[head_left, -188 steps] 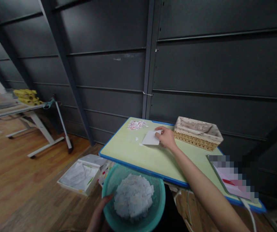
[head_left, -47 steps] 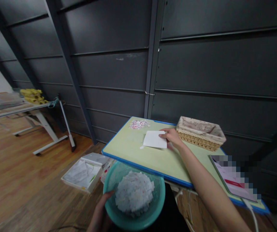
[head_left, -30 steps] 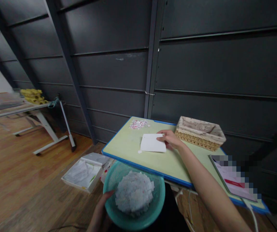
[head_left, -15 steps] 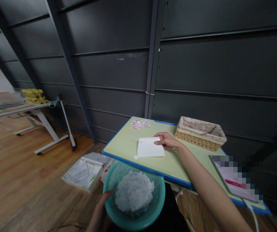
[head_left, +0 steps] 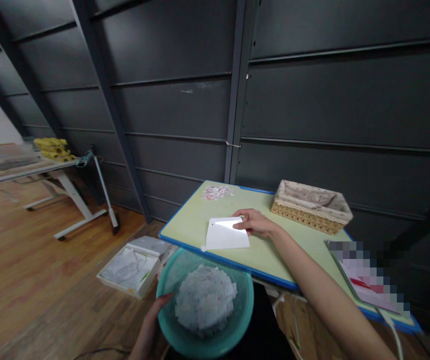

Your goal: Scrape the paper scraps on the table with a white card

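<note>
My right fingers (head_left: 242, 225), pinching the white card (head_left: 224, 236), have come nearer across the desk (head_left: 185, 225), so the paper scrap (head_left: 203, 248) now sits at its near edge, beside the green basket (head_left: 245, 302) my left fingers (head_left: 164, 300) grip.

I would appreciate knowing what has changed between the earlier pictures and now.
The right hand has brought the white card left and toward the near edge of the table; a white scrap has moved to that edge too. The green basin has shifted slightly left, the left hand still gripping it. The far paper pile and wicker basket stayed put.
</note>
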The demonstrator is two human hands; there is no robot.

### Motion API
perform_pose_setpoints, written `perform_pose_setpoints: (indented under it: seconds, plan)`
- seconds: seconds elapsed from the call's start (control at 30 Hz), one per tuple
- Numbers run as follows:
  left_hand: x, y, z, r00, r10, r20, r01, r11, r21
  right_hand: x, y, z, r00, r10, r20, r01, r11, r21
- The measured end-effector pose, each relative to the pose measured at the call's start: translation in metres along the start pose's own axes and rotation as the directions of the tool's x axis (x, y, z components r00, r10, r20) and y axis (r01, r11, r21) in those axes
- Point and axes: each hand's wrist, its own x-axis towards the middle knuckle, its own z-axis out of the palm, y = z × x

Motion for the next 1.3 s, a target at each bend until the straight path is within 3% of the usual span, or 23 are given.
perform_pose_setpoints:
  seconds: [0.17,0.33,0.47,0.57,0.67,0.73,0.8,0.9,1.0,1.07,1.17,1.3]
  plan:
    - [-0.001,0.002,-0.002,1.0,-0.023,0.019,0.023,1.0,0.005,0.0,-0.001,0.006,0.998,-0.002,0.064,0.0,0.999,0.032]
    - [0.002,0.0,-0.003,0.999,0.005,0.044,-0.006,1.0,0.02,0.003,0.001,0.006,0.998,-0.04,-0.049,0.045,0.994,0.102]
    - [0.005,-0.002,-0.007,0.998,-0.03,0.056,0.03,1.0,-0.005,0.002,0.001,0.01,1.0,-0.01,0.027,0.007,0.994,0.112]
    - [0.002,-0.001,-0.007,0.999,0.01,0.053,-0.011,1.0,0.021,0.001,0.0,0.012,0.998,-0.011,0.056,0.004,0.993,0.119]
    - [-0.004,0.001,-0.002,0.999,0.032,-0.006,-0.032,0.998,0.049,0.002,-0.002,0.013,1.0,-0.031,0.001,0.031,0.991,0.134]
    - [-0.005,0.002,0.002,1.0,0.014,-0.017,-0.013,0.999,0.044,0.005,-0.002,0.012,0.992,-0.061,-0.112,0.077,0.985,0.152]
    - [-0.005,0.003,0.004,1.0,0.012,-0.002,-0.012,0.999,0.038,0.008,-0.001,0.008,0.95,-0.095,-0.297,0.143,0.979,0.146]
    - [-0.002,0.005,0.004,1.0,0.026,0.002,-0.026,0.999,0.046,0.011,0.0,-0.003,0.821,-0.147,-0.552,0.171,0.985,-0.007]
    - [-0.001,0.005,0.003,1.0,-0.023,-0.006,0.023,1.0,0.006,0.01,-0.001,-0.006,0.733,-0.244,-0.635,0.112,0.964,-0.24]
    - [-0.002,0.004,0.003,1.0,-0.015,0.009,0.015,1.0,-0.024,0.008,-0.004,0.005,0.726,-0.313,-0.613,0.101,0.929,-0.355]
    - [-0.003,0.0,0.003,0.999,0.022,0.024,-0.021,0.999,-0.042,0.013,-0.01,0.043,0.757,-0.389,-0.525,0.12,0.873,-0.473]
    - [0.002,-0.003,-0.002,0.998,-0.02,0.054,0.022,0.999,-0.047,0.036,-0.014,0.099,0.812,-0.345,-0.47,0.126,0.891,-0.436]
